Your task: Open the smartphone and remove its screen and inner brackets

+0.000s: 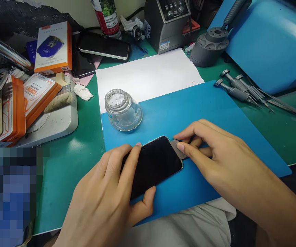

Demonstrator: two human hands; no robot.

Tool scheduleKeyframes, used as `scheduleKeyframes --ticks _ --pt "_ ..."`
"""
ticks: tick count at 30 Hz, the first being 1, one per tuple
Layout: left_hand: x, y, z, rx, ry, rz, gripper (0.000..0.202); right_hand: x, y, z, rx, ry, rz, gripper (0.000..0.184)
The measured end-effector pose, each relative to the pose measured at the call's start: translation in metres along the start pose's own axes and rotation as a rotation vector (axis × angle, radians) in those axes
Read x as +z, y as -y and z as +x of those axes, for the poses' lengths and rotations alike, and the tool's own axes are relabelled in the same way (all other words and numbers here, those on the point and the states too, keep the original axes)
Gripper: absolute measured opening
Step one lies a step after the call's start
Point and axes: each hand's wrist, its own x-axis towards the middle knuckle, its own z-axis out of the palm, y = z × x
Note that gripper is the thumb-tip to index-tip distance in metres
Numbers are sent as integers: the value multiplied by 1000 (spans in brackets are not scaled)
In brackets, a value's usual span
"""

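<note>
We see the phone face up on the blue mat, its far long edge turned towards an open glass jar that stands near it, upright. Between the phone's right end and the screwdrivers we have a broad stretch of mat; on the near side only a narrow strip lies before the mat's edge and a grey-clothed lap. Our left hand lies across the phone's left end, index finger at the far edge, thumb spread to the near one, holding it. Our right hand pinches a thin grey piece between thumb and index finger, nearly closed, at the phone's right end

The left end is hidden under our hand, and we cannot tell whether the grey piece passes under the glass. The lower left corner is blurred into squares; a bottle and a grey machine are cut off at the top

Below everything runs a green tabletop, with white paper beyond the mat, orange-edged boxes at left and a second phone behind
</note>
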Motion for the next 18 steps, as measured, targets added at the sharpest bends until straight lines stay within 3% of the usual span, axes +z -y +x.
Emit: scheduleKeyframes --ticks 11,15,18 --pt "-1 0 1 2 4 1 57 -4 -3 3 82 69 78 16" --pt "0 0 2 -8 0 -4 59 0 -1 -2 35 47 59 13" --pt "-1 1 2 2 -4 -6 58 9 1 -13 -101 -62 -47 11"
